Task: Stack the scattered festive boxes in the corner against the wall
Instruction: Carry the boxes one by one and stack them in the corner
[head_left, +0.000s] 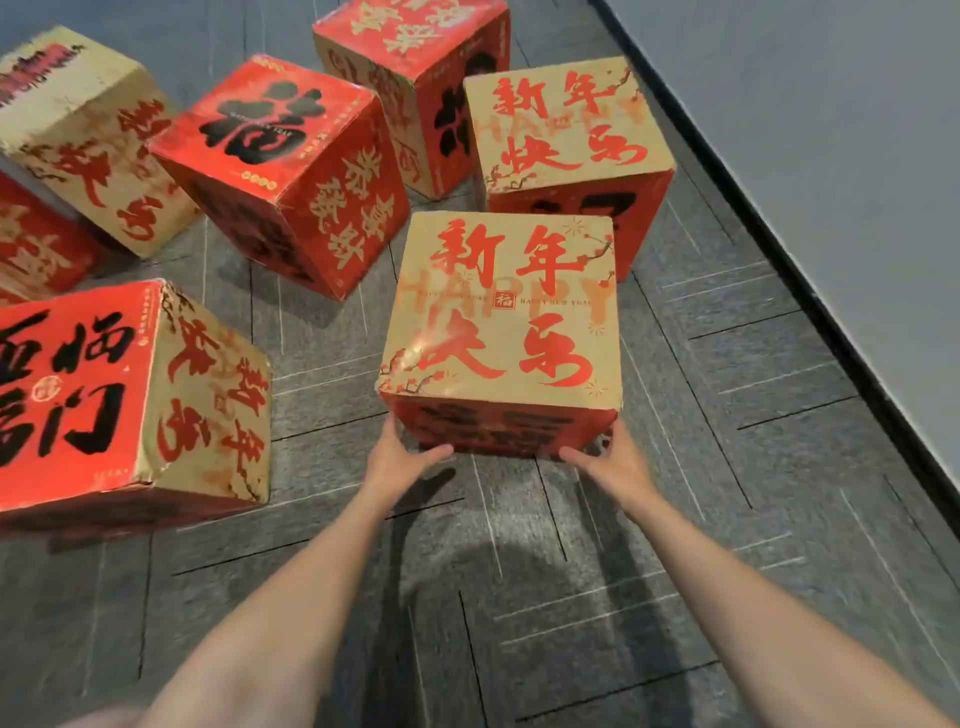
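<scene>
A cube-shaped festive box with a gold top and red characters is straight ahead of me over the grey carpet. My left hand holds its lower left corner, thumb across the red front face. My right hand holds its lower right corner the same way. Whether the box is lifted or resting on the floor I cannot tell. A second gold-topped box sits just behind it. Several more red and gold boxes lie scattered to the left, among them a tilted red one.
A grey wall with a dark skirting strip runs diagonally along the right. Another box lies on the near left, one at the back and one at the far left. Bare carpet lies between the boxes and the wall.
</scene>
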